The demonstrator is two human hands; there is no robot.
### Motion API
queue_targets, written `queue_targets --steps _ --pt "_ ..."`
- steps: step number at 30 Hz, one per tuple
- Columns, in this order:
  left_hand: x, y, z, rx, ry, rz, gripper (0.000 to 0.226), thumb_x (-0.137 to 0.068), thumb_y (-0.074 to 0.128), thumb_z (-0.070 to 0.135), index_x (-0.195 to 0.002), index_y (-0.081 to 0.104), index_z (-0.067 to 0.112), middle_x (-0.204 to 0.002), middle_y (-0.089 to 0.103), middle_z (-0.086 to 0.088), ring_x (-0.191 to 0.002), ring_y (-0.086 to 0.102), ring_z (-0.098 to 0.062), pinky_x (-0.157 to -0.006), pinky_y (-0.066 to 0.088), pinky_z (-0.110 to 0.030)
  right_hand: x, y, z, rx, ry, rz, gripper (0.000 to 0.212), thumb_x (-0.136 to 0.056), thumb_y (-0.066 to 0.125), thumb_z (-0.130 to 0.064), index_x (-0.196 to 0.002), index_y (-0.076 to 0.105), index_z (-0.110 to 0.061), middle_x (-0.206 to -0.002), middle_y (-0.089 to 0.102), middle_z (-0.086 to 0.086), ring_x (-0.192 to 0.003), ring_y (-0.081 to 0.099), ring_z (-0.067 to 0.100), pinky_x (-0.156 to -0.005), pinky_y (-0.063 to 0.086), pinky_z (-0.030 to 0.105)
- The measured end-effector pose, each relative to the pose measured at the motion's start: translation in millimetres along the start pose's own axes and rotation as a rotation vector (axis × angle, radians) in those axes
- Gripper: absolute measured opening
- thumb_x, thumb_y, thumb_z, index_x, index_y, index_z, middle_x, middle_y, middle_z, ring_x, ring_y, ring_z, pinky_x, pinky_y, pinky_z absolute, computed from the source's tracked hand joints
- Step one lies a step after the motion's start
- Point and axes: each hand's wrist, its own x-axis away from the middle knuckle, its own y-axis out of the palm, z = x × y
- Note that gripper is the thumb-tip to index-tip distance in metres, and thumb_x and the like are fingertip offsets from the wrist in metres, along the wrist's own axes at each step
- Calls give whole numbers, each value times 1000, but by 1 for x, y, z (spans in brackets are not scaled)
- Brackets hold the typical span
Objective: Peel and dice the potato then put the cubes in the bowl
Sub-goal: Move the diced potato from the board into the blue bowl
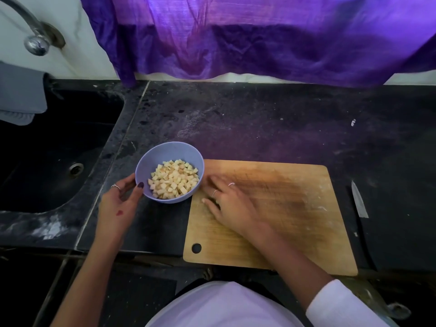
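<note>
A pale blue bowl stands on the dark counter just left of the wooden cutting board. It holds a heap of small pale yellow potato cubes. My left hand cups the bowl's left side, thumb on the rim. On the board's left part, next to the bowl, my right hand lies flat, blurred, with fingers spread and straight. No potato pieces show on the board.
A knife lies on the counter right of the board, blade pointing away. A black sink with a drain sits at the left under a metal tap. A purple cloth hangs along the back wall.
</note>
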Motion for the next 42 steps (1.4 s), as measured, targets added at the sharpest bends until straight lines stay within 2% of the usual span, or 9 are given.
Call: queue_targets --steps 5,9,15,20,23,27,32,36,42 --pt "0 -1 1 -19 21 6 35 -93 62 25 -127 60 20 -122 65 -3 -112 61 -21 -99 47 -48 11 0 14 12 -236 -13 35 -99 44 -26 -123 64 -10 -136 56 5 -129 49 19 -109 37 34" --pt "0 0 3 -27 24 8 34 -93 61 22 -127 59 18 -122 65 -2 -112 60 -19 -99 47 -44 21 -17 47 209 -378 147 26 -93 53 -24 -99 74 -11 -106 71 5 -97 66 20 -85 54 31" --pt "0 0 4 -40 22 14 35 -93 61 21 -128 59 17 -121 64 -1 -112 60 -17 -98 48 -41 26 -26 69 385 -342 356 31 -94 51 -33 -70 60 -16 -74 56 1 -67 59 20 -41 42 29" --pt "1 -1 5 -36 16 17 35 -93 61 19 -128 59 16 -121 64 -1 -112 60 -17 -98 47 -39 22 -29 72 415 -420 281 21 -85 69 -25 -69 63 -13 -67 59 2 -54 58 19 -37 39 26" --pt "2 0 6 -32 20 11 35 -93 61 17 -127 59 15 -119 64 -1 -112 59 -17 -95 46 -34 15 -44 61 70 9 277 27 -92 61 -23 -67 63 -12 -61 59 -2 -48 53 11 -43 46 27" --pt "2 1 9 -24 19 20 35 -93 61 18 -128 59 15 -118 64 0 -109 59 -16 -93 46 -33 -2 -82 37 -1118 707 246 25 -97 54 -20 -75 56 -6 -58 50 2 -42 39 7 -33 25 21" --pt "6 3 10 -34 15 34 36 -94 60 19 -130 58 16 -119 63 2 -109 58 -13 -91 45 -29 -51 -105 -10 -1714 799 -48 24 -98 49 -20 -76 50 -12 -58 51 5 -38 43 9 -28 26 15" --pt "4 2 13 -63 22 31 35 -94 60 16 -129 58 15 -116 63 3 -108 59 -11 -85 44 -24 -91 -97 -53 -1558 676 -234 34 -99 50 -29 -73 60 -9 -60 58 5 -45 52 12 -42 42 19" --pt "-2 -2 15 -146 18 9 34 -92 62 17 -126 60 15 -112 65 3 -106 59 -12 -86 43 -27 -126 -91 -82 -785 480 -342 15 -92 62 -18 -86 69 -7 -75 64 6 -63 53 12 -55 40 23"
